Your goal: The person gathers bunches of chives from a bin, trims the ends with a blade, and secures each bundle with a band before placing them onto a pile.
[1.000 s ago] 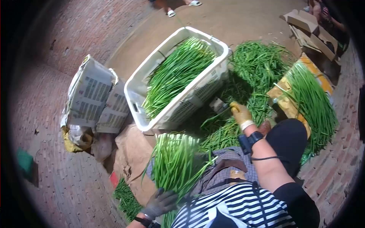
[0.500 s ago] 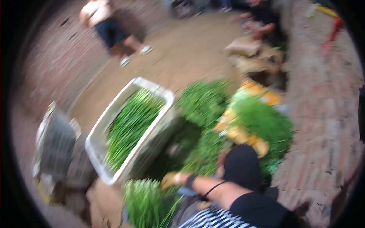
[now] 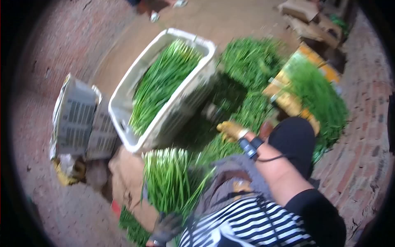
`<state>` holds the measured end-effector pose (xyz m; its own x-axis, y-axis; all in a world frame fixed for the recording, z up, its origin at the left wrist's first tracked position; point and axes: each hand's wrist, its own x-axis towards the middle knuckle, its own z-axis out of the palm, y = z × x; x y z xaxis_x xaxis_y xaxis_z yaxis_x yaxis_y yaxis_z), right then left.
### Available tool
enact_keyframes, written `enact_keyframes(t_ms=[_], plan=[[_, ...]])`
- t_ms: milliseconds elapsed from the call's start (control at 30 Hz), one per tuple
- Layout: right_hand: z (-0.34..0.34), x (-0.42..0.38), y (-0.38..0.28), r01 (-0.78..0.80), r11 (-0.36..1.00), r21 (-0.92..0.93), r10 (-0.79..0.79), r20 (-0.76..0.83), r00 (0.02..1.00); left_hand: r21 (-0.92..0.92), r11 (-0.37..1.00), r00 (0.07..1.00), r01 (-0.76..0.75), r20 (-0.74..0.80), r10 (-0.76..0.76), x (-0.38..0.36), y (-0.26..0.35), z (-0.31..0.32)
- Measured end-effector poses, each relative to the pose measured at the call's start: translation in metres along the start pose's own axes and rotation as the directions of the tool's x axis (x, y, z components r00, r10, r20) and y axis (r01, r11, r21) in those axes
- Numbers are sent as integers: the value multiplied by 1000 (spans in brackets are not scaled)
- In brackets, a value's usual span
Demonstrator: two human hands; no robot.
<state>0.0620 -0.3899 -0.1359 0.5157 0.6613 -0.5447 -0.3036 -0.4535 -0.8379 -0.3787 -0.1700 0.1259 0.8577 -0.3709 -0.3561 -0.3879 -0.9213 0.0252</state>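
Note:
A thick bunch of garlic chives lies on my lap, white stem ends up and green leaves hanging down. At the bottom edge my left hand, in a grey glove, is closed at the bunch's lower leaves; part of it is hidden. My right hand, in a yellow glove with a dark device strapped at the wrist, hovers over loose greens. Its fingers are slightly bent and apart, with nothing visible in them. Beyond my hands stands a white plastic crate holding more garlic chives.
Loose green trimmings lie right of the crate. Fine greens rest on yellow-orange packaging by my knee. White printed boxes stand at left, cardboard nearer me. Brick paving runs along the right. A person's feet show at the top.
My view has tilted down. My right hand has moved away from the bunch's stem ends toward the loose greens. My left hand has come into view at the bottom.

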Motion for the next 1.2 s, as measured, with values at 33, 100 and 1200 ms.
enact_keyframes(t_ms=[33, 100, 1200], plan=[[13, -14, -11, -21, 961, 277, 20, 8, 1000, 14, 999, 998, 34, -62, -33, 13, 6, -11], [11, -29, -25, -56, 993, -106, 74, 182, 981, 4, 999, 995, 46, -89, -46, 19, 10, -12], [83, -60, -34, 235, 778, -582, 54, 435, 899, -76, 995, 989, 71, -125, -80, 22, 12, -19]])
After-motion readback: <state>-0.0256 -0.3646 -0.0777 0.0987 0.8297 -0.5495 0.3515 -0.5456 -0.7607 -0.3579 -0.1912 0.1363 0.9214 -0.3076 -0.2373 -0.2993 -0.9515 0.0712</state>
